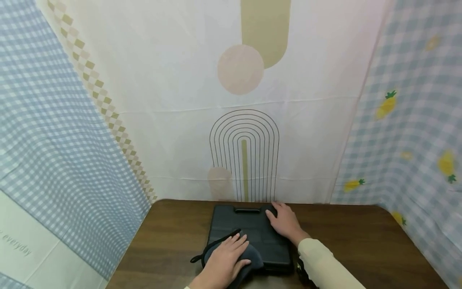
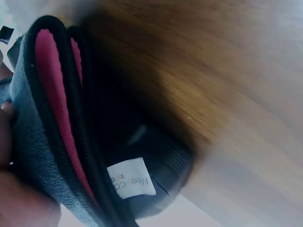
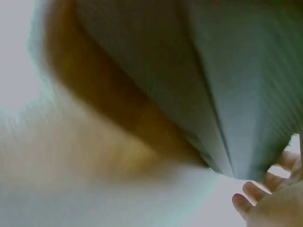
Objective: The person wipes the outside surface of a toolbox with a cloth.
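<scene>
A flat black case (image 1: 252,241) with a built-in handle (image 1: 247,210) lies on the wooden table. Over its near left corner is a folded grey plush piece (image 1: 250,257) with black edging and a black strap (image 1: 221,240). My left hand (image 1: 225,257) rests on this plush piece, fingers straight and thumb spread. The left wrist view shows its pink lining (image 2: 59,101) and a white label (image 2: 131,178) on a black part. At the case's far right corner, my right hand (image 1: 286,222) touches with extended fingers. In the right wrist view its fingertips (image 3: 255,191) show beyond the case's edge.
The brown table (image 1: 169,237) runs to both sides of the case. A pale patterned curtain (image 1: 173,140) hangs behind it. Checked blue cloths hang left (image 1: 86,132) and right (image 1: 382,160). A small dark object (image 1: 302,273) shows beneath the right sleeve.
</scene>
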Available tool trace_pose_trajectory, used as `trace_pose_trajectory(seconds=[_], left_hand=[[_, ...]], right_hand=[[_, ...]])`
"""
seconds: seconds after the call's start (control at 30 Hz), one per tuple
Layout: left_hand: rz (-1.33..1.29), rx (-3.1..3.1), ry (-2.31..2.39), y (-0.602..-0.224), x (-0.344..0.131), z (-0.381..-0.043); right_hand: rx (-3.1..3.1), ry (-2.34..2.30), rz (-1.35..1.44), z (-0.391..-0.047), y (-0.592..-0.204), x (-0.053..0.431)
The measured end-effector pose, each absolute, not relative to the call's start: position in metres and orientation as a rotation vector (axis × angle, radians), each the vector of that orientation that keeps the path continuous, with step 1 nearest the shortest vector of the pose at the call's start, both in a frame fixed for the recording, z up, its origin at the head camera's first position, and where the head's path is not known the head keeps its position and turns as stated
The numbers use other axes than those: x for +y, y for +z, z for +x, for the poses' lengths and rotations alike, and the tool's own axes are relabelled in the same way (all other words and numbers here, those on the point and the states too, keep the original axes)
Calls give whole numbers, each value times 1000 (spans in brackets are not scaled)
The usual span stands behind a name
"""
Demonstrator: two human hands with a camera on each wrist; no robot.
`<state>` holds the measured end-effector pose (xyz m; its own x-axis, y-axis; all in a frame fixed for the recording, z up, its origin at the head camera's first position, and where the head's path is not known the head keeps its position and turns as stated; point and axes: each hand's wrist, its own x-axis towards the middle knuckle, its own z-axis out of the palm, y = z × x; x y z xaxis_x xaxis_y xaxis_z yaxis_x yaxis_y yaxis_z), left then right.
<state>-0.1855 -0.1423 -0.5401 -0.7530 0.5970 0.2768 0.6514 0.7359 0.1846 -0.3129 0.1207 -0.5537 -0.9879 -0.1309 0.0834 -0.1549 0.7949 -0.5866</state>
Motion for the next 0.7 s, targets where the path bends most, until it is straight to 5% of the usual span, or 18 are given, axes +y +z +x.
trace_pose_trajectory(seconds=[0.4, 0.7], left_hand=[[-747, -2232, -1040, -522, -201, -158], [-527, -2140, -982, -522, -248, -139]], right_hand=[[-2918, 1140, 184, -290, -541, 168], [-2887, 1088, 183, -278, -543, 183]])
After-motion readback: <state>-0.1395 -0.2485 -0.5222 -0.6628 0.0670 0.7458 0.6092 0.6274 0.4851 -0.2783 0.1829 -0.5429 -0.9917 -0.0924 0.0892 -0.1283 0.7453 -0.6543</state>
